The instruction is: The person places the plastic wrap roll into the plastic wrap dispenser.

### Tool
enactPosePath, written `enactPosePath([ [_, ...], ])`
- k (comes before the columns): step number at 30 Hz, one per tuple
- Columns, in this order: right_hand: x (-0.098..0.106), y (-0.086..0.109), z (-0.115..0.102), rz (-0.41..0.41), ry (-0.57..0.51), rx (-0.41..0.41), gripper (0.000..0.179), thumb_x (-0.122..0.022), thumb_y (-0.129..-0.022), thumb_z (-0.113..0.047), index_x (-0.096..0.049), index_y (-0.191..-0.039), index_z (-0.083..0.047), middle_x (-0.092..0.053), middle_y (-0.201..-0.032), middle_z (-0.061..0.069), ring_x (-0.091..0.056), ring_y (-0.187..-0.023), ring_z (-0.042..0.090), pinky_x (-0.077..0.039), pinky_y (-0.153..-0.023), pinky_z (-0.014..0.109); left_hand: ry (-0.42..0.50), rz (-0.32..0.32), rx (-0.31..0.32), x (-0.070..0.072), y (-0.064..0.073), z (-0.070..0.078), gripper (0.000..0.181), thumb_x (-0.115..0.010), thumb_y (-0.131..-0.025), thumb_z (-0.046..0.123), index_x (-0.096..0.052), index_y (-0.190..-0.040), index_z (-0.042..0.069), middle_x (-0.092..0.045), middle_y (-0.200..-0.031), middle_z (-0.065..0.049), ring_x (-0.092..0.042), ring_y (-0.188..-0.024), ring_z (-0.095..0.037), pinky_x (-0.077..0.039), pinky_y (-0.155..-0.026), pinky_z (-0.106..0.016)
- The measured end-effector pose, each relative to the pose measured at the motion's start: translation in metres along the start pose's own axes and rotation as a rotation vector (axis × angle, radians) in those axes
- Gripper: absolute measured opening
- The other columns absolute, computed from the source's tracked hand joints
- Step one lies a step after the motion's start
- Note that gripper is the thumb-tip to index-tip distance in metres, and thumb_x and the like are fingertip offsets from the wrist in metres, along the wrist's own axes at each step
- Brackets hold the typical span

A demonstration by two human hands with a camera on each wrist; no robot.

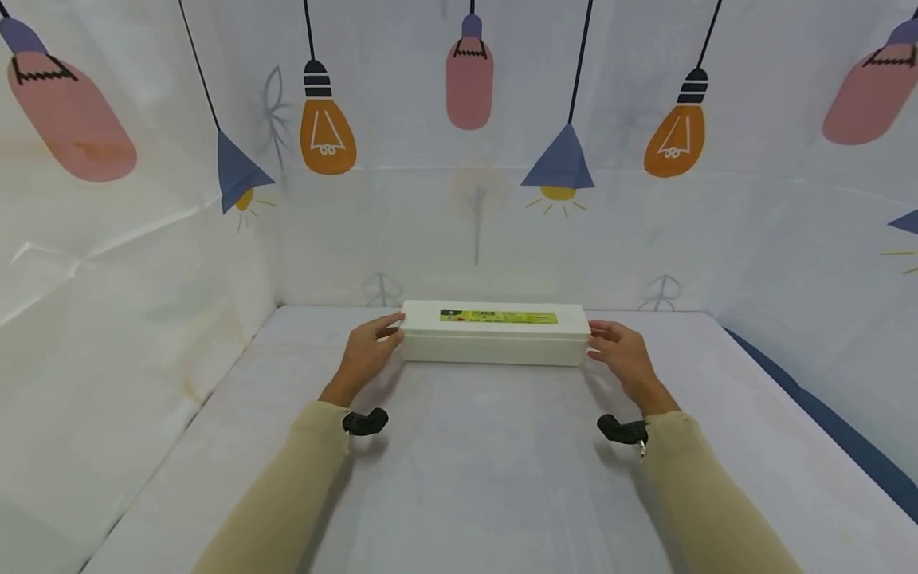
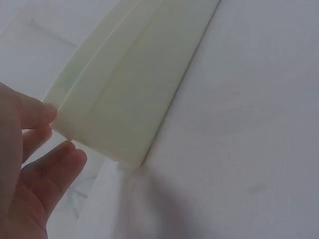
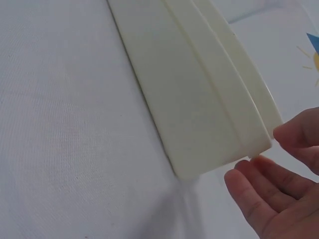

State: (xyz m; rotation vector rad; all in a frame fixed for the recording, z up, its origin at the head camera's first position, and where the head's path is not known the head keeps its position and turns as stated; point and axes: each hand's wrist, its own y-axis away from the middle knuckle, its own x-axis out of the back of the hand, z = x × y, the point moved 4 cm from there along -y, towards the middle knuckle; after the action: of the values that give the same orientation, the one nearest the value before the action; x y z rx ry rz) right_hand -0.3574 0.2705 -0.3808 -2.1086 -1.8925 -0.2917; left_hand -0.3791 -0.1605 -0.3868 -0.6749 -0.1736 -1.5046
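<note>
A long white lidded box (image 1: pixel 495 347) sits crosswise on the table, its lid (image 1: pixel 425 312) in place on top. A yellow-green label (image 1: pixel 498 316) with dark print runs along the lid. My left hand (image 1: pixel 367 351) holds the box's left end; in the left wrist view its thumb is at the lid's corner and its fingertips (image 2: pixel 75 152) are just below the lid's rim. At the opposite end my right hand (image 1: pixel 622 355) holds the box the same way, thumb at the lid edge and fingertips (image 3: pixel 237 178) by the rim's underside.
The white-covered table (image 1: pixel 473 478) reaches to a white sheet wall (image 1: pixel 402 231) printed with hanging lamps, close behind the box. Similar sheeting stands at left and right. A black wrist device (image 1: pixel 366 421) is worn on each arm. A dark blue strip (image 1: pixel 810 399) borders the table's right edge.
</note>
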Motion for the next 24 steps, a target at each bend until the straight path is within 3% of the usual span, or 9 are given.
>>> enactPosePath([
  [9,0.005,0.003,-0.001,-0.007,0.080,0.007,0.041,-0.055,-0.105,-0.017,-0.052,-0.140,0.004,-0.054,-0.140,0.023,-0.055,-0.126,0.036,-0.051,-0.097,0.040,-0.101,0.015,-0.031,0.009,0.003,-0.001,0.035,-0.063,-0.099,0.015,-0.065,-0.133,0.008,-0.064,-0.133,-0.012,-0.057,-0.125,-0.032,-0.043,-0.104,-0.054],
  [12,0.006,0.004,-0.002,-0.003,0.153,0.024,0.039,-0.053,-0.105,-0.016,-0.053,-0.139,0.003,-0.056,-0.138,0.024,-0.057,-0.123,0.038,-0.051,-0.097,0.045,-0.179,0.028,-0.036,0.014,0.007,0.001,0.032,-0.061,-0.099,0.015,-0.068,-0.130,0.009,-0.067,-0.128,-0.013,-0.059,-0.121,-0.032,-0.047,-0.098,-0.054],
  [18,0.008,0.008,-0.011,0.053,0.422,0.126,0.037,-0.051,-0.104,-0.017,-0.059,-0.134,0.003,-0.061,-0.130,0.024,-0.058,-0.117,0.041,-0.050,-0.095,0.056,-0.312,0.051,-0.053,0.022,0.010,0.008,0.029,-0.059,-0.099,0.018,-0.072,-0.123,0.012,-0.071,-0.118,-0.013,-0.066,-0.104,-0.031,-0.053,-0.078,-0.047],
  [24,0.007,0.009,-0.022,0.095,0.525,0.236,0.034,-0.052,-0.099,-0.013,-0.064,-0.127,0.003,-0.066,-0.121,0.023,-0.058,-0.115,0.041,-0.052,-0.087,0.054,-0.388,0.030,-0.096,0.024,0.009,0.015,0.028,-0.059,-0.098,0.018,-0.074,-0.121,0.011,-0.070,-0.119,-0.012,-0.067,-0.102,-0.030,-0.054,-0.074,-0.046],
])
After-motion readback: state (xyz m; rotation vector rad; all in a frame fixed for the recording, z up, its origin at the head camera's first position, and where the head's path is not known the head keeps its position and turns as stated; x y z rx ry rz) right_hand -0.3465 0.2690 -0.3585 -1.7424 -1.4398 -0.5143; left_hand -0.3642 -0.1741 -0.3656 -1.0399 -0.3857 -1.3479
